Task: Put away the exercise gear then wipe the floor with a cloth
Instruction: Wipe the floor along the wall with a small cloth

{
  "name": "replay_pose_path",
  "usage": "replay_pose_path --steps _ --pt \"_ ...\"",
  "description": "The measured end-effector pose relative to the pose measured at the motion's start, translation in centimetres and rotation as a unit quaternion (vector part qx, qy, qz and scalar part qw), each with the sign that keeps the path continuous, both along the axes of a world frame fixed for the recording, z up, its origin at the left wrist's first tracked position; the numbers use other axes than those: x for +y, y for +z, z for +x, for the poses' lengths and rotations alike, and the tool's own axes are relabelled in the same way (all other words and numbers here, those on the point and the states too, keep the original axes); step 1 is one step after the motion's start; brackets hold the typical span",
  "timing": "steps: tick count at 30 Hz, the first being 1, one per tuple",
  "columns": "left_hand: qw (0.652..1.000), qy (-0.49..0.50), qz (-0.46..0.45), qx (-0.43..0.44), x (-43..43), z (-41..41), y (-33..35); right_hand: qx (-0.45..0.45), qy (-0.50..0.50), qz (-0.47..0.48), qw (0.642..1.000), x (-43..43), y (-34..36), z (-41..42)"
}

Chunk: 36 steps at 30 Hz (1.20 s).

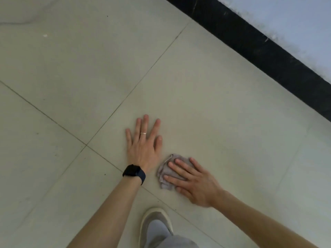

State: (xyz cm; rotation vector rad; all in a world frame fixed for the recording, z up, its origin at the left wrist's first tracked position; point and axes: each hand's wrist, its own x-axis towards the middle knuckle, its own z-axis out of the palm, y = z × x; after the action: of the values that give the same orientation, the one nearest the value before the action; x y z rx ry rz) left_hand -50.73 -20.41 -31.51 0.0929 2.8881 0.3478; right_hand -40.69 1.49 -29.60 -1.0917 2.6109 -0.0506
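My right hand [194, 183] lies flat on the crumpled grey cloth [163, 170] just below the middle of the frame, fingers straight and spread, pressing it onto the pale tiled floor [89, 68]; no finger curls round it. My left hand [143, 145] sits just left of the cloth, palm down on the same tile, fingers straight and fanned, holding nothing. It wears a ring [143, 133], with a dark watch [134, 173] on the wrist. My shoe [155, 222] shows at the bottom edge. A black skirting [259, 51] crosses the upper right, with a pale wall [295, 20] in the corner beyond it
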Motion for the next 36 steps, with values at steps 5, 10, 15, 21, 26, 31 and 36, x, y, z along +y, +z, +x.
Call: replay_pose_path --steps 5,10,15,21,26,31,36 --pt "1.0 -0.001 0.003 -0.021 -0.1 -0.5 0.8 -0.004 -0.321 -0.006 0.947 -3.9 -0.1 -0.5" --pt "0.998 -0.016 0.052 -0.041 -2.2 -0.7 2.0 -0.033 -0.012 -0.026 0.999 -6.4 -0.2 1.5" --pt "0.997 0.061 -0.007 -0.05 -9.0 -0.4 2.1 -0.011 -0.271 -0.022 0.962 -7.5 -0.8 -8.4" --pt "0.998 0.035 -0.02 0.04 -10.9 -5.3 3.2 -0.044 -0.059 -0.029 0.997 -11.9 -0.2 -9.2" --pt "0.998 0.05 -0.021 0.015 -11.2 -11.5 2.2 -0.036 -0.272 0.013 0.962 -6.0 -0.3 -20.4" --pt "0.996 0.074 -0.042 0.015 -12.6 -17.0 0.7 -0.071 -0.45 0.012 0.89 -7.3 0.1 -28.1" --pt "0.993 0.105 -0.043 0.02 -13.4 -21.8 0.3 -0.046 -0.265 0.007 0.963 -6.8 0.1 -30.7"
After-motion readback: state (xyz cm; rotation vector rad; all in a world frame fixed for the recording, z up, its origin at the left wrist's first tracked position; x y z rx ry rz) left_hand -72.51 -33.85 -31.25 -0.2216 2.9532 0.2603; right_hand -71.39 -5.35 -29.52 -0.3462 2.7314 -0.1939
